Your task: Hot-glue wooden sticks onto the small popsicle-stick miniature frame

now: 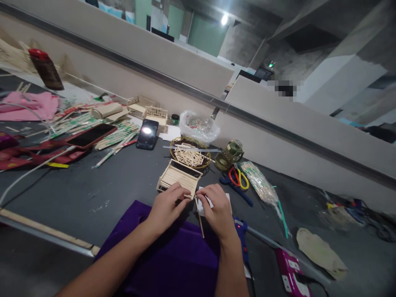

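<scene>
A small bench-like model of thin wooden sticks point(179, 177) sits on the dark table. My left hand point(170, 206) is at its near right corner, fingers curled with thumb and fingertips close together on the model's edge. Just to the right, my right hand point(216, 206) pinches the upper end of a thin wooden stick point(200, 218) that slants down toward the purple cloth. Under and beside the right hand lies a white paper point(227, 200). Behind the model stands a yellow-rimmed basket point(206, 165) holding many short sticks point(187, 154).
Right of my hands are scissors point(243, 179), a blue glue gun point(240, 235), a green jar point(230, 154), a bag of sticks point(260, 183) and a pink power strip point(292, 272). Phones point(147, 134), wrapped sticks point(119, 134) and a bottle point(46, 70) lie or stand left.
</scene>
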A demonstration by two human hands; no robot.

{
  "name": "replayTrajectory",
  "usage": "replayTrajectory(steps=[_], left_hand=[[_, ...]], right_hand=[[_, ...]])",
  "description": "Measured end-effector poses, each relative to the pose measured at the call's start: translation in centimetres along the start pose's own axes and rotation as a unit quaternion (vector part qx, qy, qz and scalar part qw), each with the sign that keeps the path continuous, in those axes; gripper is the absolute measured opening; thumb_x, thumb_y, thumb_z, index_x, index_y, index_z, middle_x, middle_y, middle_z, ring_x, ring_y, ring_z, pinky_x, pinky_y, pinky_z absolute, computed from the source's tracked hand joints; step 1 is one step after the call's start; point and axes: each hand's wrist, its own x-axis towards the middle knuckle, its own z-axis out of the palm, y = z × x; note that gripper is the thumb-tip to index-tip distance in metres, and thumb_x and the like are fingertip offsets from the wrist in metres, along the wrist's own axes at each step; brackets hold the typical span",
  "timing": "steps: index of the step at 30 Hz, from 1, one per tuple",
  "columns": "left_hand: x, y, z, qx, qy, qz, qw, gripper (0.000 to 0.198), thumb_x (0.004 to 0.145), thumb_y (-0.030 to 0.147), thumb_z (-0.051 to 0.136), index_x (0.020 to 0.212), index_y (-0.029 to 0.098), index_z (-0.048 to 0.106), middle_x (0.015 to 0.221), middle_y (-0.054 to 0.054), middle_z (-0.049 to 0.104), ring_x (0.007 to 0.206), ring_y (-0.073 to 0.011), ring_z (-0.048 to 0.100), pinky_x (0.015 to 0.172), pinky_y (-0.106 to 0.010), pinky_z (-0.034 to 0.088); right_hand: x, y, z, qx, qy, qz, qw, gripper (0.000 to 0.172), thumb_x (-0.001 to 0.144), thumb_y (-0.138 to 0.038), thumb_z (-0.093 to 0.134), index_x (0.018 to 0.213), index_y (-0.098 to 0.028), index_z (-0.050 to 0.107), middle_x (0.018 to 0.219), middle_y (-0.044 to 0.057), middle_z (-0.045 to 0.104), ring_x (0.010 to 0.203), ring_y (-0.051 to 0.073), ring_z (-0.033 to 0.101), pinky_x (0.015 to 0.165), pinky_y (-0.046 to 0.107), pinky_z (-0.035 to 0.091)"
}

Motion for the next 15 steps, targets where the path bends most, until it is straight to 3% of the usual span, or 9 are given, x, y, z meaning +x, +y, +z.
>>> replayTrajectory(steps=[15], left_hand=[[-0.08,0.24,0.51,0.097,-0.024,-0.013,0.995,0.013,0.090,0.024,0.052,0.091,0.023,0.065,0.087,-0.001,0.061,0.078,-0.0147,0.059,0.069,-0.024,0.041]], right_hand=[[-0.28,0.33,0.80,-0.007,-0.006,-0.002,1.000,0.014,0.094,-0.016,0.051,0.086,-0.020,0.063,0.084,0.005,0.063,0.084,0.021,0.051,0.076,0.035,0.040]])
